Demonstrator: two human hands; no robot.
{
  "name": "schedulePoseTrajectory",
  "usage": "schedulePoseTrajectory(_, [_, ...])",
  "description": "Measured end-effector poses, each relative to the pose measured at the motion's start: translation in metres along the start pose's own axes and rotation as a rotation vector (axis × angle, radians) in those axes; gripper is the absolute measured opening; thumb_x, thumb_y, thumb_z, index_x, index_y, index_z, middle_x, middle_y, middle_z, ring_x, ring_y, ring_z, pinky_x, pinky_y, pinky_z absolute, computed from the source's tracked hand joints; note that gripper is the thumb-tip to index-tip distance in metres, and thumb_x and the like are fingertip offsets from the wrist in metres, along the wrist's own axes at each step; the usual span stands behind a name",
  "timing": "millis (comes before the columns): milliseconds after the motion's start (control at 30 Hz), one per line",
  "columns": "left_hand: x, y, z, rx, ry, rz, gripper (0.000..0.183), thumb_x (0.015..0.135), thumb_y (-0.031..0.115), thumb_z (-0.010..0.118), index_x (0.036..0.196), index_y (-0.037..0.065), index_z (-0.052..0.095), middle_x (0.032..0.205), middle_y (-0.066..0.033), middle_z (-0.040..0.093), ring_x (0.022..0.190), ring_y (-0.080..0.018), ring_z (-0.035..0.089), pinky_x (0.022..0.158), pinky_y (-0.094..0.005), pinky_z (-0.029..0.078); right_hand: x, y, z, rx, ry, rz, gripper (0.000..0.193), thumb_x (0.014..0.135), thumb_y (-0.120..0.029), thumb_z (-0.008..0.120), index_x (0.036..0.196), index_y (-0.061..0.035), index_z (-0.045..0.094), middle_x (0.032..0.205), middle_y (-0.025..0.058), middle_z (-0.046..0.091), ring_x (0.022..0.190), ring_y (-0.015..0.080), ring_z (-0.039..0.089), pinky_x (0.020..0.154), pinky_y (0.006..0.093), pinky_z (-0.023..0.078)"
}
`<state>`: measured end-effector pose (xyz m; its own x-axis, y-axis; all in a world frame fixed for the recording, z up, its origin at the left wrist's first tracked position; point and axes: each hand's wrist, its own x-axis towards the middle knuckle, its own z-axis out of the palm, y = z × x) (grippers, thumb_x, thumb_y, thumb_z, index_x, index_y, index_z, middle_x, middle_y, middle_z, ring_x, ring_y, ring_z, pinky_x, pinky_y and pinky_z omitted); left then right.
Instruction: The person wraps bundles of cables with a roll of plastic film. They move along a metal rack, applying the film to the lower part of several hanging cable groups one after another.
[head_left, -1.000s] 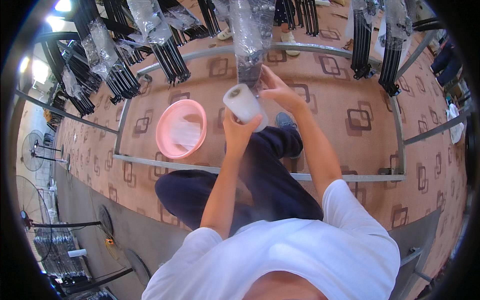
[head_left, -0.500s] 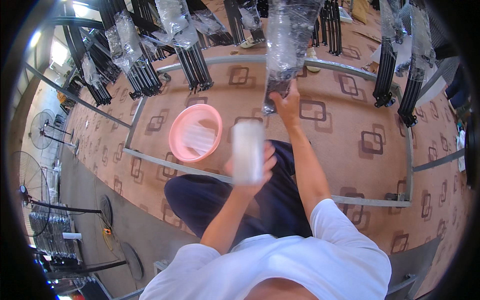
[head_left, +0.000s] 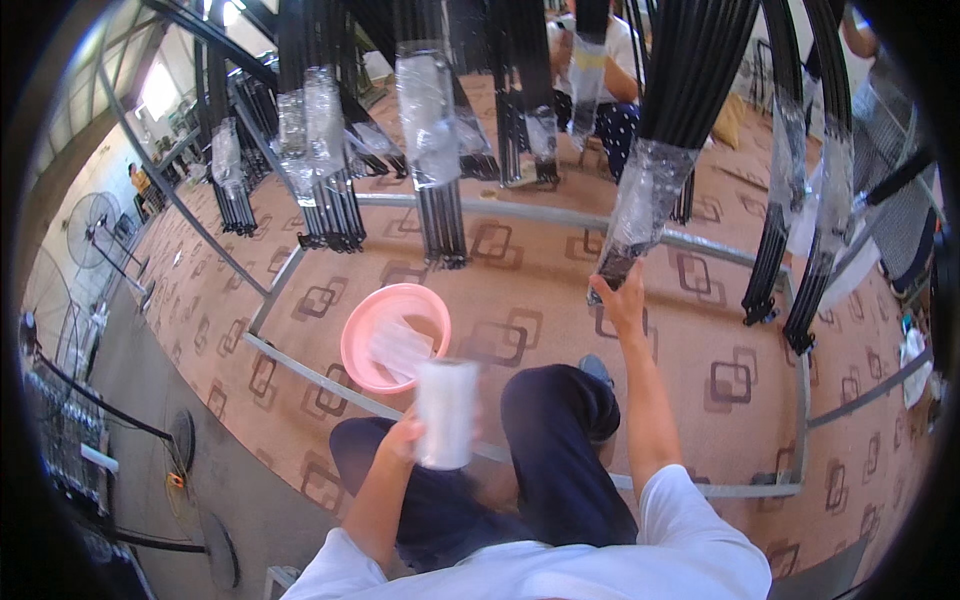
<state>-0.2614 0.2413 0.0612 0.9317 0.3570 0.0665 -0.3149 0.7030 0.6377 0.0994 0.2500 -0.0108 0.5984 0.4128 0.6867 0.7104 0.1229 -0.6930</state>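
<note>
My left hand (head_left: 404,434) is closed round an upright roll of clear stretch film (head_left: 446,415), held over my lap and slightly blurred by motion. With my right hand (head_left: 624,297) I grip the lower end of a hanging bundle of black tubes (head_left: 694,80). Clear film (head_left: 640,195) is wrapped around that bundle's lower part, and its bottom end is partly hidden by my fingers. No film strand between roll and bundle can be made out.
A pink basin (head_left: 352,352) with whitish rolls in it stands on the patterned floor. Other film-wrapped tube bundles (head_left: 430,130) hang ahead and at the right. A grey metal frame (head_left: 700,245) surrounds my legs. Fans (head_left: 95,228) stand left. A person (head_left: 622,60) sits beyond the bundles.
The view has tilted up, showing more of the bundles and a person behind. The film roll has moved left, away from the held bundle. My right hand keeps its grip on the bundle's lower end.
</note>
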Motion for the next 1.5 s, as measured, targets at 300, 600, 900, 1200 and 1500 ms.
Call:
schedulePoseTrajectory(300, [0.112, 0.029, -0.01, 0.372, -0.056, -0.096, 0.067, 0.071, 0.036, 0.064, 0.123, 0.005, 0.033, 0.113, -0.0129, 0.048, 0.102, -0.0241, 0.05, 0.086, -0.0382, 0.042, 0.03, 0.001, -0.003, 0.072, -0.272, 0.267, 0.063, 0.067, -0.022, 0.068, 0.115, 0.0068, 0.038, 0.106, 0.0238, 0.052, 0.101, 0.0339, 0.049, 0.085, 0.0347, 0.037])
schedulePoseTrajectory(600, [0.117, 0.014, -0.036, 0.308, 0.015, -0.04, 0.064, 0.071, 0.028, 0.066, 0.122, 0.006, 0.034, 0.111, -0.0091, 0.049, 0.103, -0.0216, 0.048, 0.087, -0.0373, 0.04, 0.014, 0.008, -0.014, -0.327, -0.471, 0.363, 0.059, 0.068, -0.015, 0.062, 0.12, 0.0023, 0.039, 0.116, 0.0221, 0.046, 0.108, 0.0309, 0.044, 0.088, 0.0345, 0.035])
schedulePoseTrajectory(900, [0.138, 0.001, -0.033, 0.596, 0.043, 0.279, 0.06, 0.079, 0.021, 0.059, 0.125, 0.005, 0.025, 0.117, -0.0104, 0.043, 0.11, -0.0189, 0.04, 0.093, -0.0329, 0.031, -0.035, -0.111, 0.0, 1.286, -0.864, 0.801, 0.052, 0.079, -0.036, 0.058, 0.118, -0.0056, 0.042, 0.11, 0.0019, 0.049, 0.1, 0.0127, 0.047, 0.084, 0.0288, 0.038])
schedulePoseTrajectory(1200, [0.135, -0.009, -0.053, 1.57, 0.226, 0.445, 0.048, 0.087, 0.029, 0.043, 0.121, -0.001, 0.029, 0.115, -0.022, 0.04, 0.106, -0.0322, 0.04, 0.092, -0.0424, 0.028, -0.051, -0.111, 0.018, 0.983, -0.731, 0.782, 0.057, 0.075, -0.035, 0.063, 0.118, -0.0075, 0.038, 0.11, 0.0027, 0.046, 0.102, 0.0132, 0.044, 0.083, 0.0309, 0.038])
schedulePoseTrajectory(1500, [0.152, -0.034, -0.073, 1.103, 0.214, 0.109, 0.048, 0.089, 0.031, 0.04, 0.122, -0.002, 0.029, 0.117, -0.0214, 0.043, 0.112, -0.0279, 0.041, 0.092, -0.0341, 0.032, -0.063, -0.11, 0.024, 0.919, -0.492, 1.071, 0.043, 0.077, -0.037, 0.058, 0.106, -0.0073, 0.047, 0.09, 0.0042, 0.054, 0.081, 0.0141, 0.053, 0.07, 0.03, 0.044])
